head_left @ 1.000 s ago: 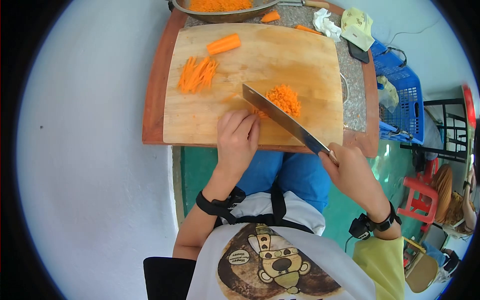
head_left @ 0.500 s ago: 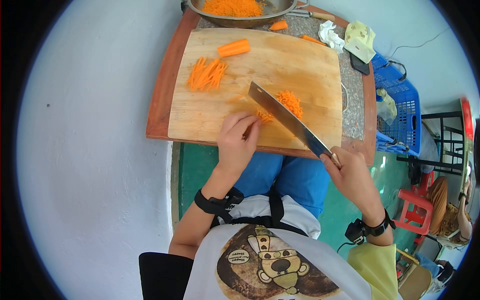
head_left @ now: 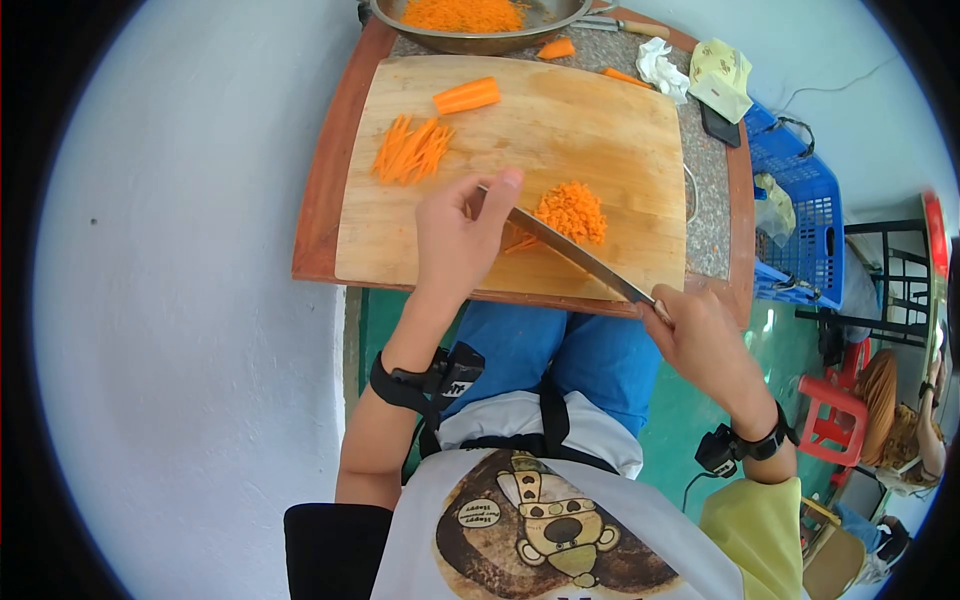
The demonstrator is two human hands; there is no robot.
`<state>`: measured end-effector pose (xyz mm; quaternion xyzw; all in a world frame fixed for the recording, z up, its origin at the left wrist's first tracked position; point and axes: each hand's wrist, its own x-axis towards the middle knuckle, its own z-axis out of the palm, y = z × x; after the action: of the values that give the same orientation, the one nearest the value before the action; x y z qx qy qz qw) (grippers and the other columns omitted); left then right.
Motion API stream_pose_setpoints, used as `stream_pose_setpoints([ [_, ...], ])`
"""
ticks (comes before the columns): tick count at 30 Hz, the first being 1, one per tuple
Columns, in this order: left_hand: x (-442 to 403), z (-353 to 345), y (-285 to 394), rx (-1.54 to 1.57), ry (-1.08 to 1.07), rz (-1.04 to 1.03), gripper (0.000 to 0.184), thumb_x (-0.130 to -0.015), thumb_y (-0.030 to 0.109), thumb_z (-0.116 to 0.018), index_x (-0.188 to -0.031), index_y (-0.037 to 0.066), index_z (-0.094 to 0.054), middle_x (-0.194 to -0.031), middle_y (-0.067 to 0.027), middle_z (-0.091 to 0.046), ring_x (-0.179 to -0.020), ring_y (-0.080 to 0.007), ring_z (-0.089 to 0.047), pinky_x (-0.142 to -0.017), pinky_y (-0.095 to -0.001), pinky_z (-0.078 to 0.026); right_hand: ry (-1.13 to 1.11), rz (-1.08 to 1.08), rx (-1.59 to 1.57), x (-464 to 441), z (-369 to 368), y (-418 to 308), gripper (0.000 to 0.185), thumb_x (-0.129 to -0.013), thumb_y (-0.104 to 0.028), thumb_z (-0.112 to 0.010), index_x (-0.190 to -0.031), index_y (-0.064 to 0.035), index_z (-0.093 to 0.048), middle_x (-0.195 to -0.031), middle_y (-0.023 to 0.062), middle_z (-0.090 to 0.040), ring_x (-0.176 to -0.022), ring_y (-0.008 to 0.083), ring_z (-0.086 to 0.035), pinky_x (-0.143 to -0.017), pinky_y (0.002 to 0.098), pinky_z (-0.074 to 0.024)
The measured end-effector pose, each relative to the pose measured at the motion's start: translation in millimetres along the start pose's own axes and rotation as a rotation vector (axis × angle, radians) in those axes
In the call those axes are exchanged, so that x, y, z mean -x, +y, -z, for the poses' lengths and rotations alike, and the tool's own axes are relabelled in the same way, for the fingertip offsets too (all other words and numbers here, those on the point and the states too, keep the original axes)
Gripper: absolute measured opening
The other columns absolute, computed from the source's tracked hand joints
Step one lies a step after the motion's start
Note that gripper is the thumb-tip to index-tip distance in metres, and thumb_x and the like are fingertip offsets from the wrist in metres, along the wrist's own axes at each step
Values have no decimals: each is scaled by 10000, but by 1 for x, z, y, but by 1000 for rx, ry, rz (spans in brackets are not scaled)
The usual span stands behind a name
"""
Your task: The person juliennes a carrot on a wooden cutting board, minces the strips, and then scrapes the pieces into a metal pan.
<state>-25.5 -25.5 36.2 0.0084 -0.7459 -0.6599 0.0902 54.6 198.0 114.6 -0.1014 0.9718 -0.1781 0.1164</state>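
The desk (head_left: 712, 225) carries a wooden cutting board (head_left: 600, 110), with a metal pan (head_left: 480, 43) of shredded carrot (head_left: 465, 14) just beyond the board's far edge. A cleaver (head_left: 585, 259) slants over the board, held in the right hand (head_left: 700, 340), while the left hand (head_left: 460, 230) sits half-curled at the cleaver's far end; whether it pinches there cannot be determined. On the board lie carrot strips (head_left: 412, 150) at left, a chopped carrot heap (head_left: 572, 210) beside the cleaver, and a carrot block (head_left: 467, 95) beyond the strips.
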Motion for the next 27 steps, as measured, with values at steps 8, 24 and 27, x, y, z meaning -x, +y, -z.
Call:
stream_pose_setpoints([
  [8, 1, 10, -5, -33, -60, 44, 300, -932, 217, -515, -847, -34, -657, -754, -47, -638, -701, -88, -564, -643, -219, -430, -6, 27, 74, -7, -16, -7, 184, -850, -196, -575, -772, -37, -528, -593, 182, -572, -575, 376, -592, -512, 456, -474],
  [24, 6, 8, 9, 7, -3, 31, 295, -913, 237, -574, -780, -18, -638, -703, 3, -597, -647, -38, -476, -590, -203, -366, -9, 43, -46, -1, 0, -2, 218, -855, -194, -572, -716, -36, -514, -561, 175, -547, -558, 370, -577, -493, 461, -454],
  [27, 5, 8, 7, -3, -19, 44, 287, -908, 232, -581, -769, -14, -635, -697, 8, -589, -636, -35, -462, -573, -203, -355, -12, 30, -57, -1, -3, -4, 210, -855, -189, -573, -726, -36, -512, -562, 176, -550, -553, 372, -577, -495, 462, -456],
])
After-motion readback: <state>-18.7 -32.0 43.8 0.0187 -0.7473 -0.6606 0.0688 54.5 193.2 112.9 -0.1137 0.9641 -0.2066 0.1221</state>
